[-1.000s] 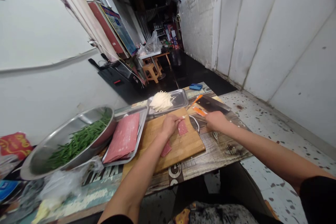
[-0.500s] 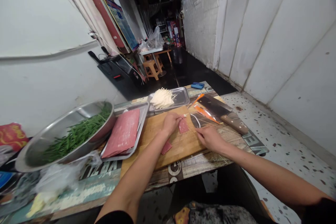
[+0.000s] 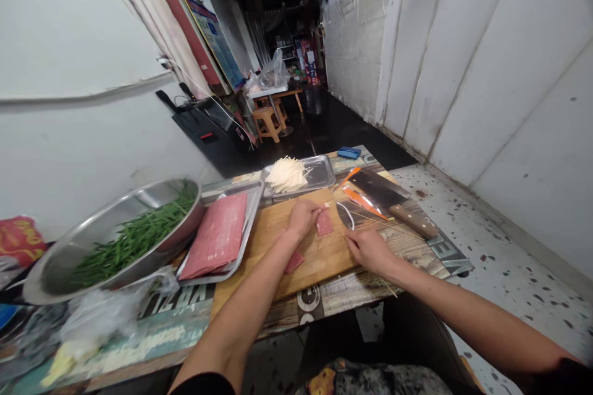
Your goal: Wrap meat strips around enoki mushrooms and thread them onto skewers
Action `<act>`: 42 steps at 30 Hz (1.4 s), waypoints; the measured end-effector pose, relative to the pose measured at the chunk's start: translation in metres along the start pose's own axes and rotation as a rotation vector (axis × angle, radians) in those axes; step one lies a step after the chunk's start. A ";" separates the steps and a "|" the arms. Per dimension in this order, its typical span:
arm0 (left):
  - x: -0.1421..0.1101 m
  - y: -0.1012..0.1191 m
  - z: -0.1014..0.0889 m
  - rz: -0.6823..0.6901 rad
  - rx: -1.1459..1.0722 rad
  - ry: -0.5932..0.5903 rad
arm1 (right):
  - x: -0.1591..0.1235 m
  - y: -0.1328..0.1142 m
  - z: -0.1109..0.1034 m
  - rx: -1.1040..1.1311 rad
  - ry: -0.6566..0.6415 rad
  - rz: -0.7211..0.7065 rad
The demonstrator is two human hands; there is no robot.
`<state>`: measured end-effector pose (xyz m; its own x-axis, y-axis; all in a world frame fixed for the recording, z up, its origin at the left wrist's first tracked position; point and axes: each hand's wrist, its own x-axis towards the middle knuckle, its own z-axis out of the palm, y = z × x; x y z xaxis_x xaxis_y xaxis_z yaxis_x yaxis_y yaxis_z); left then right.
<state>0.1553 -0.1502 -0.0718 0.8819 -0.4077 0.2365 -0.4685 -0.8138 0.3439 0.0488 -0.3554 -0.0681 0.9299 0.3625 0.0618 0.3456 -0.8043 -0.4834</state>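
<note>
My left hand [image 3: 303, 219] is closed in a pinch at the far right part of the wooden cutting board [image 3: 264, 225], on a small meat roll with pale ends showing at the fingertips. A flat pink meat slice [image 3: 324, 224] lies just beside those fingers. Another slice [image 3: 294, 261] is partly hidden by my left forearm. At the board's right edge my right hand [image 3: 368, 247] pinches a thin wooden skewer [image 3: 389, 287], whose tail shows below the wrist; its tip is too fine to make out.
Left of the board, a metal tray [image 3: 250, 231] holds stacked meat sheets [image 3: 217, 234], beside a steel bowl [image 3: 192, 222] of green stalks. Enoki mushrooms [image 3: 287, 174] lie on a tray behind. A cleaver [image 3: 412, 219], orange-edged packaging [image 3: 365, 200] and a blue box [image 3: 349, 152] sit right.
The skewer's tail now shows below my right wrist. Both hands stay in nearly the same places, with the right hand shifted very slightly.
</note>
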 end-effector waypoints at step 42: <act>0.000 0.007 -0.003 -0.029 0.045 -0.047 | 0.047 -0.021 0.006 0.095 0.025 0.147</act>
<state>0.1521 -0.1542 -0.0663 0.8970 -0.4020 0.1840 -0.4410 -0.8429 0.3082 0.0849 -0.3185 -0.0601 0.9729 0.2311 0.0055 0.1930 -0.7990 -0.5695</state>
